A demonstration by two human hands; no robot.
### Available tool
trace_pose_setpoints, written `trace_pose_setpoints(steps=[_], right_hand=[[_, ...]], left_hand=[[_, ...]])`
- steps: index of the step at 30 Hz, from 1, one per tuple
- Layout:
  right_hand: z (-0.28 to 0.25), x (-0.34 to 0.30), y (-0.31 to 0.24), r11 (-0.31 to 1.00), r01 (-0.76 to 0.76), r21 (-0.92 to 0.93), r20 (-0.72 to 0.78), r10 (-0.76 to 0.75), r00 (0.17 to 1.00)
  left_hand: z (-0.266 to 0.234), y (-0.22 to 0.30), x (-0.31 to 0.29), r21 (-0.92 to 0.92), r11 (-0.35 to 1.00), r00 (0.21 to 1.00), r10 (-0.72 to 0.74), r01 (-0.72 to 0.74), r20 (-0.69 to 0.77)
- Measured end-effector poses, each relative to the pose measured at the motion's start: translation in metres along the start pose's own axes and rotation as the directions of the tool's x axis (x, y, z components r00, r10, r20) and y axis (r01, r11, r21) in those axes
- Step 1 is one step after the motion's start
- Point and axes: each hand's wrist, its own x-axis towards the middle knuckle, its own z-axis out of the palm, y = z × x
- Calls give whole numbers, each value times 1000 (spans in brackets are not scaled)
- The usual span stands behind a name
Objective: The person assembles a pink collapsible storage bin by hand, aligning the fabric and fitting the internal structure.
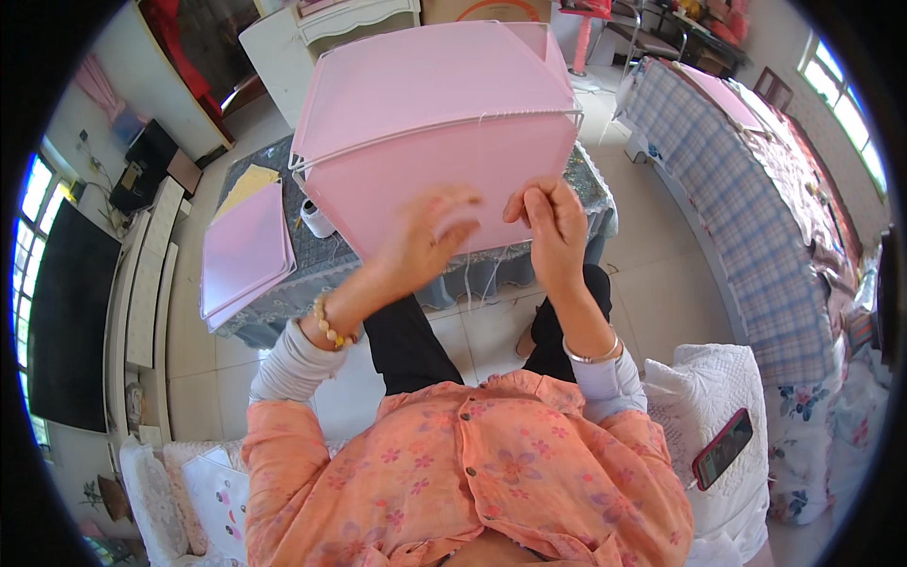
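A large box of pink panels [406, 90] with white wire edges stands before me on the table. My left hand [420, 236] is in front of its near face, blurred by motion, with thumb and fingers apart. Close to the box's lower right corner, my right hand [553, 227] is closed in a pinch. What its fingertips hold is too small to make out. White thread [470, 274] hangs in loose ends below the box's near edge, between my hands. Left of the box stands a white thread spool [316, 219].
Flat pink panels [248, 241] lie stacked on the table's left end, over a lace-edged cloth [600, 194]. A phone [723, 449] rests on a white cushion [737, 378] to my right. Beyond is a bed with a plaid cover [718, 180]; a dark television [71, 321] stands left.
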Motion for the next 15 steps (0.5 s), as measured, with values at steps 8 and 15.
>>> trace_pose_setpoints(steps=[8, 15], right_hand=[[7, 43, 42, 830, 94, -550, 59, -73, 996], [0, 50, 56, 724, 91, -684, 142, 10, 990]], left_hand=[[-24, -30, 70, 622, 752, 973, 221, -217, 72], [-17, -50, 76, 660, 725, 972, 231, -198, 39]])
